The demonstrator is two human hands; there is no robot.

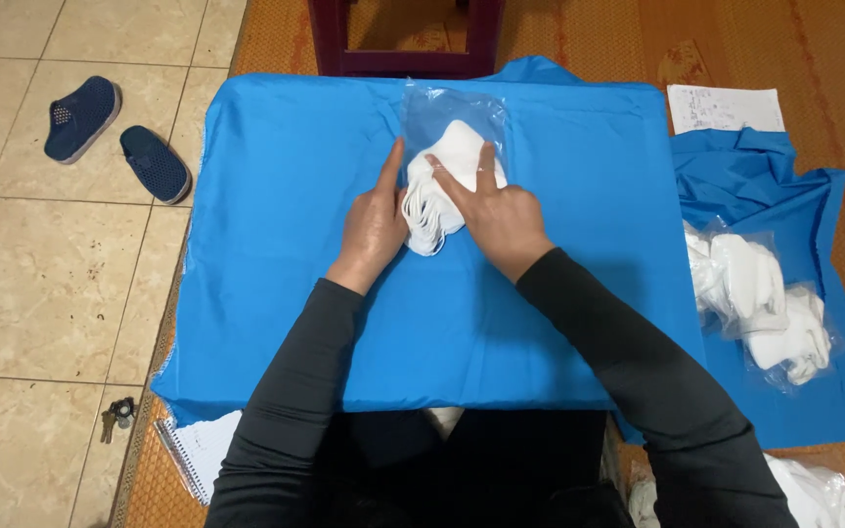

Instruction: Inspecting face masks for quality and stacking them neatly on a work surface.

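Hands meet over a stack of white folded socks [439, 196] near the far middle of a counter draped in bright blue cloth [286, 293], and I read the step as sliding that stack into the clear plastic bag [452, 112] whose open mouth lies around its far end. My left hand [376, 223] lies flat against the stack's left edge, fingers extended and not clenched, bracing it rather than gripping. My right hand [501, 210] rests on top with two fingers spread across the fabric, pressing down; it grasps nothing that I can see. The stack looks partly inside the bag, with its near, layered edge outside the film. As I judge it, the next move calls for steady forward pressure from both hands while the film is kept from bunching, since loose layers could fan out at the near edge. To the right, well apart, filled bags of white socks [760, 303] lie on a second piece of blue cloth [765, 171], with a sheet of paper [721, 106] beyond them. On the tiled floor [41, 293] at left sit a pair of dark blue shoes [114, 137] and a bunch of keys [115, 416]; a spiral notebook [198, 455] pokes out beneath the counter's near corner, and a dark wooden stool [403, 39] stands at the far edge.
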